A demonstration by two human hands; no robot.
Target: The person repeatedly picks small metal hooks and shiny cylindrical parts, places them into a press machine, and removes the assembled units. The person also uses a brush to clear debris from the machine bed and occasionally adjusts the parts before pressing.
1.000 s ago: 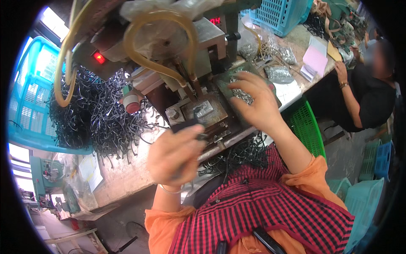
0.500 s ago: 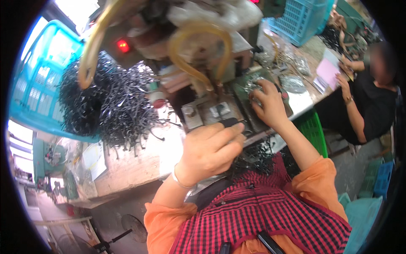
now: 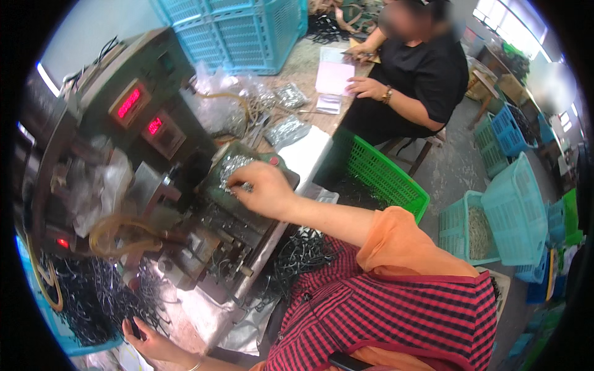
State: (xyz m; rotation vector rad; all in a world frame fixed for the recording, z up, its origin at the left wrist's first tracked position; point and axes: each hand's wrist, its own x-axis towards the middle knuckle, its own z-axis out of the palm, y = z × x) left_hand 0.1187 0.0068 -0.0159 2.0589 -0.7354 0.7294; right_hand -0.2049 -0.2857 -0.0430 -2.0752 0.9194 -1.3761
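Note:
My right hand [image 3: 265,188] reaches over a green metal ledge of the machine, its fingertips pinched together in a pile of small silver metal pieces [image 3: 234,166]. Exactly how many pieces lie between those fingertips is hidden. At the lower left, my left hand [image 3: 154,343] has its fingers apart beside a heap of thin black strips [image 3: 86,297]. A small dark patch shows between these fingers, too unclear to name. Between my hands stands the press-like machine [image 3: 185,256] with its metal work plate. More black strips [image 3: 303,253] lie against my checked apron.
The machine's dark green housing [image 3: 133,80] bears red displays. Stacked blue crates [image 3: 241,37] and bags of silver pieces [image 3: 288,131] stand behind it. A green crate [image 3: 383,173] sits on my right. Beyond it, a seated person [image 3: 414,74] handles papers on the table.
My view has swung to the right. My left hand has left the machine's work plate for the black heap. My right hand stays at the silver pieces, its fingers now closer together.

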